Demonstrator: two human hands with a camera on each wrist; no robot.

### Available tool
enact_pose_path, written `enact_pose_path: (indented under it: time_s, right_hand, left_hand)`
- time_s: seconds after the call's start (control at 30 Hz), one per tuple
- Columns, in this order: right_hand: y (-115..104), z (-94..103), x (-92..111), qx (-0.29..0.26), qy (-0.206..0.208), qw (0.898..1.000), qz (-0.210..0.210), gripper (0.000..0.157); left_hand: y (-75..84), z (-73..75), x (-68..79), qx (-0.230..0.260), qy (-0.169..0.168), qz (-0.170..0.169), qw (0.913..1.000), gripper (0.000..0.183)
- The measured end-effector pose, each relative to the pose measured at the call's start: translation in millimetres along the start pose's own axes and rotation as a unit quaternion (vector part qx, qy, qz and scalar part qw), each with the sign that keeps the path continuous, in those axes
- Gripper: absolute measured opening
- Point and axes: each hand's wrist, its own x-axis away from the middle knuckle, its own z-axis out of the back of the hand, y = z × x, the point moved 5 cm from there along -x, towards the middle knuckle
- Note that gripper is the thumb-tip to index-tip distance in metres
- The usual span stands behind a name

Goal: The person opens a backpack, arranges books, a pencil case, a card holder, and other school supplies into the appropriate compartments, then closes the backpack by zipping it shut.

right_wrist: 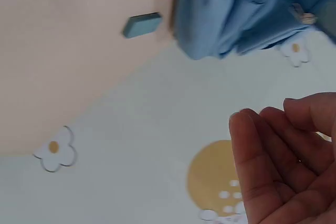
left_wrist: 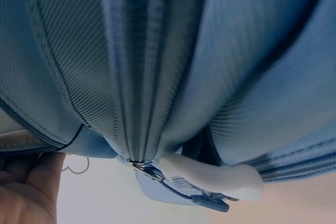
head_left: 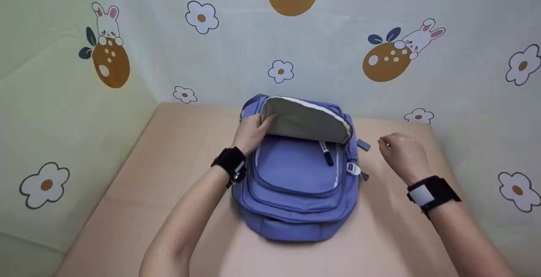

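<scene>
A blue backpack lies on the table with its front pocket unzipped and the grey-lined flap folded back. My left hand pinches the flap's left edge, thumb on the lining. A marker with a dark cap lies in the pocket mouth, its upper end hidden under the flap. To the right of the bag, my right hand hovers with loosely curled fingers and holds nothing; the right wrist view shows its bare palm. Between that hand and the bag lies a small blue-grey block, perhaps an eraser.
A white buckle and a small dark reddish piece show at the bag's right side. The pale table meets a printed cloth wall behind and at the sides. A zipper pull hangs in the left wrist view.
</scene>
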Motion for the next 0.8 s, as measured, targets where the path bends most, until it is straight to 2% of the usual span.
enact_pose_path:
  time_s: [0.17, 0.33, 0.63, 0.8]
  right_hand:
    - [22.7, -23.6, -11.1, -0.012, -0.043, 0.998, -0.04, 0.019]
    - [36.9, -49.5, -21.0, -0.019, -0.09, 0.994, -0.06, 0.021]
    - [48.6, -92.0, -28.9, -0.022, -0.153, 0.983, -0.095, 0.03]
    - [49.1, -106.8, -29.2, -0.027, -0.16, 0.981, -0.102, 0.031]
  left_hand:
    - [0.7, -0.1, -0.1, -0.003, 0.001, -0.002, 1.0, 0.053]
    - [0.4, -0.6, -0.2, -0.003, 0.002, 0.001, 1.0, 0.054]
    - [-0.4, -0.8, 0.6, 0.006, 0.0, 0.005, 1.0, 0.054]
    - [0.2, 0.0, 0.7, 0.002, 0.002, -0.004, 1.0, 0.053]
